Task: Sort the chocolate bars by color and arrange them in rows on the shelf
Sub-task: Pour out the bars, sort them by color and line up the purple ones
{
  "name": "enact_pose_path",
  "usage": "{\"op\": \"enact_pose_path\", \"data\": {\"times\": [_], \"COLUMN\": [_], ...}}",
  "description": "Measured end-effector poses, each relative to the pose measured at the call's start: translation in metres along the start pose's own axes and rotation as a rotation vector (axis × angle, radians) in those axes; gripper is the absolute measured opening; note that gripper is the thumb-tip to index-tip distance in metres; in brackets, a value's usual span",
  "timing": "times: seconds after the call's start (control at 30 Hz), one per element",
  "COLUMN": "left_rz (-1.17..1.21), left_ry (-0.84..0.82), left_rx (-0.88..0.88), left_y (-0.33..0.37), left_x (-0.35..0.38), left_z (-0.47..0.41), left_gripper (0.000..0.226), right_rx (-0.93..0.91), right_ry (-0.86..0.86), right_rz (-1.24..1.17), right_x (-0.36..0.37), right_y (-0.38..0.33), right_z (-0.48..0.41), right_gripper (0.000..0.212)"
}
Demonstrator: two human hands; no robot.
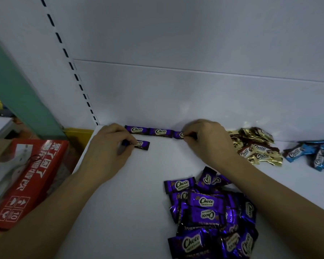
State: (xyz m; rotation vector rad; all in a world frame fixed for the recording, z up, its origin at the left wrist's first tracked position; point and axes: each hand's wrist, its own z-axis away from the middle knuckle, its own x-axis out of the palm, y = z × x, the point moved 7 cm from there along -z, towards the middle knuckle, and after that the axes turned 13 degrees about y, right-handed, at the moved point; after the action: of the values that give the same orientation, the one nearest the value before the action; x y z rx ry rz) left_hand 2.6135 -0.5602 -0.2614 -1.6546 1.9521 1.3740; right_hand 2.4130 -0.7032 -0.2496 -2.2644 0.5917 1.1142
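View from a head-worn camera looking down at a white shelf [131,202] where a person sorts Choco chocolate bars.

Nearest the camera, right of centre, lies a loose pile of purple bars [211,214], heaped over one another at all angles. Every place below is given from this pile.

Beyond the pile, against the shelf's white back panel [195,90], a row of purple bars [157,131] lies end to end, labels up. Three bars show.

The right hand [208,141] reaches past the pile's right side. Its fingers are curled and pinch the right end of the third purple bar [179,135], the last in the row.

The left hand [110,144] is beyond the pile and to its left. Thumb and curled fingers pinch the left end of a loose purple bar [141,144], which lies flat on the shelf just in front of the row's first bar, apart from it.

Beyond the pile and to its right, a heap of gold and brown bars [256,146] sits close to the right wrist. Farther right, at the picture's edge, is a heap of blue bars [314,154].

Far left of the pile, off the shelf and lower, stands a red cardboard carton [26,180] with white printing.
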Motion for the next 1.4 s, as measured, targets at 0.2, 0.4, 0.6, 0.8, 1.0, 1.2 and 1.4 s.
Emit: {"op": "enact_pose_path", "data": {"times": [0.2, 0.4, 0.6, 0.8, 1.0, 1.2, 1.4], "left_rz": [-0.007, 0.009, 0.01, 0.062, 0.155, 0.269, 0.235], "left_ry": [0.036, 0.078, 0.09, 0.102, -0.322, -0.514, -0.528], "left_rx": [-0.022, -0.027, -0.031, 0.007, 0.228, 0.444, 0.438], "left_y": [0.0, -0.002, -0.005, 0.003, 0.05, 0.093, 0.096], "left_x": [0.001, 0.002, 0.002, -0.001, 0.005, 0.014, 0.025], "left_z": [-0.002, -0.003, -0.003, -0.004, 0.025, 0.05, 0.061], "left_gripper": [0.014, 0.017, 0.017, 0.017, 0.016, 0.018, 0.025], "right_rx": [0.002, -0.008, -0.046, -0.245, -0.332, -0.257, -0.087], "right_ry": [0.046, 0.018, -0.086, -0.547, -0.645, -0.572, -0.447], "right_rz": [-0.004, -0.144, -0.208, -0.224, -0.114, -0.14, -0.248], "right_x": [-0.003, -0.023, -0.032, -0.026, -0.024, -0.027, -0.033], "right_y": [-0.002, -0.01, -0.022, -0.048, -0.054, -0.05, -0.032], "right_z": [0.001, 0.001, 0.003, 0.024, 0.045, 0.052, 0.049], "right_gripper": [0.004, 0.003, 0.005, 0.021, 0.033, 0.016, 0.013]}}
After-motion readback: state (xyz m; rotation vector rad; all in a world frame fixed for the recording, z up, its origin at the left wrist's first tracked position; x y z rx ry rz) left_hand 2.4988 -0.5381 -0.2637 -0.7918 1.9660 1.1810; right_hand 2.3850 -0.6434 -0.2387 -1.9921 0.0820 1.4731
